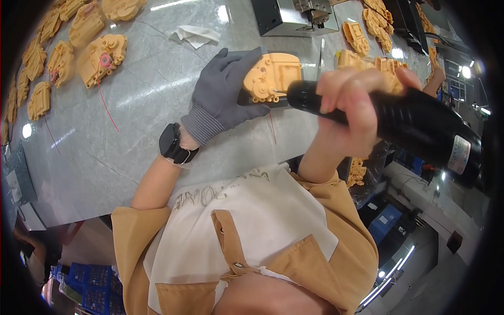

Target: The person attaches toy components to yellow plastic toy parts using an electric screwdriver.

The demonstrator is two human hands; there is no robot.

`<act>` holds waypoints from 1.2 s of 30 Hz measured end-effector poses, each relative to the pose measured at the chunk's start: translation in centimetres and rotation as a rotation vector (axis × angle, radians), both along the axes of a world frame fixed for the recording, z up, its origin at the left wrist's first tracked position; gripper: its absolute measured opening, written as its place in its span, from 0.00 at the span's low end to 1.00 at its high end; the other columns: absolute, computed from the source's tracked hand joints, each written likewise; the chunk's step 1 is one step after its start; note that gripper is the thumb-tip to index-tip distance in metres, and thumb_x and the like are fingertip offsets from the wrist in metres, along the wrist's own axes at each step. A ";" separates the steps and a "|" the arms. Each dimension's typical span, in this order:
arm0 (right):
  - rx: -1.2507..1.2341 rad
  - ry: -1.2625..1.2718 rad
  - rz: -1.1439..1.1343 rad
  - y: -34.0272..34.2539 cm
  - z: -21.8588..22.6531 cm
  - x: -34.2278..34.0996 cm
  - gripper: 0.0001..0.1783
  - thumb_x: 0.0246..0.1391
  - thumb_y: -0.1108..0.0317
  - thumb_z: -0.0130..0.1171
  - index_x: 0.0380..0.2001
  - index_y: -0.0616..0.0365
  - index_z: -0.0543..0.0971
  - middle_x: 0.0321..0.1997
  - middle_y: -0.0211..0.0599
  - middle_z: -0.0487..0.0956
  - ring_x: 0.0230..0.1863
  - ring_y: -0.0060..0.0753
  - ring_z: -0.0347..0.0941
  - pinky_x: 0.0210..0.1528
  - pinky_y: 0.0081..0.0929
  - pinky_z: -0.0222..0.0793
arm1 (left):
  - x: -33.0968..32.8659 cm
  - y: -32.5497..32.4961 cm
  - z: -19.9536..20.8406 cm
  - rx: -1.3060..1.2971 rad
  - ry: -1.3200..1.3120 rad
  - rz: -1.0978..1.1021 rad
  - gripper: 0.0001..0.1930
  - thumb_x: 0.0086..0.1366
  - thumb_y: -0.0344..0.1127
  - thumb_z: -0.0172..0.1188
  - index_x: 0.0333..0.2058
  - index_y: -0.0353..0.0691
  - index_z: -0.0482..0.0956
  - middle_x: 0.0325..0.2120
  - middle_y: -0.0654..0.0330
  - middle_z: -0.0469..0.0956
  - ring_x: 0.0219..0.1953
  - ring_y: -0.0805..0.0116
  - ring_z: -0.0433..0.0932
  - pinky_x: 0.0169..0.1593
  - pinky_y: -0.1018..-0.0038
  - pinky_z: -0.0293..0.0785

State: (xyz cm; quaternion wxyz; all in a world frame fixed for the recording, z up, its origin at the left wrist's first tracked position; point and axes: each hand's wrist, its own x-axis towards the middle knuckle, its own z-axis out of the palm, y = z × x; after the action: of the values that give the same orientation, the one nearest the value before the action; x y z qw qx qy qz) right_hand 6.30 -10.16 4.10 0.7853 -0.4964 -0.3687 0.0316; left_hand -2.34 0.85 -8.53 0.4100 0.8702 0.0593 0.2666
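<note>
My left hand, in a grey glove, is closed around the left side of an orange-yellow plastic housing. Something dark, like a holder, shows under the housing's edge. A thin red wire hangs below it toward me. My bare right hand grips a black electric screwdriver, held almost level. Its thin bit reaches left to the lower middle of the housing, near a round boss. Whether a screw sits under the tip is too small to tell.
Several similar housings lie at the left, some with red wires. More housings sit at the right. A metal box-shaped machine stands at the back, beside a crumpled white cloth. Blue crates are below the grey table.
</note>
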 end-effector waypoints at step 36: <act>-0.064 -0.019 0.030 4.4 -1.9 3.8 0.31 0.44 0.83 0.56 0.51 0.62 0.56 0.19 0.39 0.73 0.14 0.26 0.66 0.21 0.25 0.68 | 0.0 0.2 -0.2 -0.066 -0.007 0.011 0.43 0.38 0.46 0.74 0.55 0.41 0.67 0.40 0.56 0.76 0.48 0.58 0.73 0.59 0.57 0.63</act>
State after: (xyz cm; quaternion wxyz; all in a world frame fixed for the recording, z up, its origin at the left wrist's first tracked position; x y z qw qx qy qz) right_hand 10.10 -5.79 2.24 0.7647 -0.5160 -0.3825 0.0504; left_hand -2.34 1.02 -8.74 0.4372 0.8550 0.0713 0.2698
